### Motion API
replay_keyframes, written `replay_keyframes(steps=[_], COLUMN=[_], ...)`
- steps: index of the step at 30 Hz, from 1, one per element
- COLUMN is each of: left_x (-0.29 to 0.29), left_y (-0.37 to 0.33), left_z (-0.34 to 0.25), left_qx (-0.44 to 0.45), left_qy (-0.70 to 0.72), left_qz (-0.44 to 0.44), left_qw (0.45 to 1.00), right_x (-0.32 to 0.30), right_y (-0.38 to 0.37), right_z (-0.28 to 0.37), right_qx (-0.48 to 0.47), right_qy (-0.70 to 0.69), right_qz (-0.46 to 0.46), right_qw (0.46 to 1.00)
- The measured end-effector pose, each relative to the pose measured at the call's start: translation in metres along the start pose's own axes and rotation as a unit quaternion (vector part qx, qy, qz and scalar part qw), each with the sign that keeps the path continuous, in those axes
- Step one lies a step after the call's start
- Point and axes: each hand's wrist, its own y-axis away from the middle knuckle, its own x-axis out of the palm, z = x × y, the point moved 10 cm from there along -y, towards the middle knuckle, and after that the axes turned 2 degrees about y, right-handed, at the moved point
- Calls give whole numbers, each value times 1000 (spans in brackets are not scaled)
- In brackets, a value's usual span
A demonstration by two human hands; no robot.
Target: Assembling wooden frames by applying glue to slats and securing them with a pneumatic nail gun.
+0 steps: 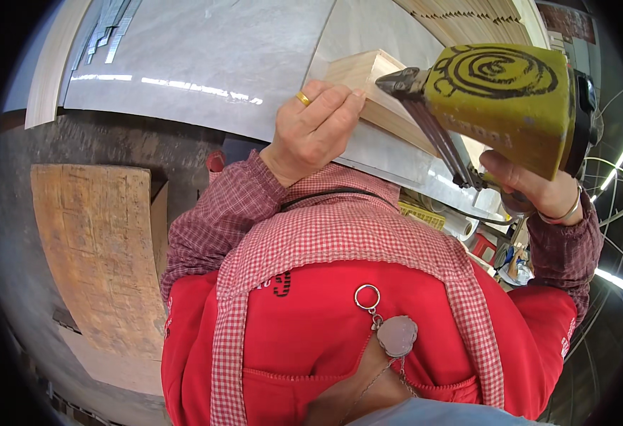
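My right hand (532, 186) is wrapped round the handle of a yellow nail gun (500, 106) with black circles drawn on its top. The gun's dark nose points left, at the upper edge of a pale wooden box (358, 69) on the table; whether it touches the wood I cannot tell. At the near left corner of this box, my left hand (315, 131) grips the edge with bent fingers, close to the gun's tip. A gold ring is on one of its fingers. The gun hides much of the box's right part.
The grey table (205, 57) reaches across the top. Silver nail strips (112, 32) lie at its far left, near a pale plank (52, 78). Stacked wooden slats (468, 18) stand at the far right. Low on the left is a worn wooden board (95, 248).
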Motion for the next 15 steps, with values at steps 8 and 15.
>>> replay_keyframes(steps=[8, 15], left_x=[3, 5], left_y=[2, 6], left_z=[-2, 4], left_qx=[-18, -50], left_qy=[4, 29], left_qz=[26, 43], left_qw=[1000, 997], right_x=[14, 32], right_y=[2, 14], right_z=[30, 41], right_qx=[-190, -351], right_qy=[165, 301], right_qz=[-26, -46], right_qw=[967, 885])
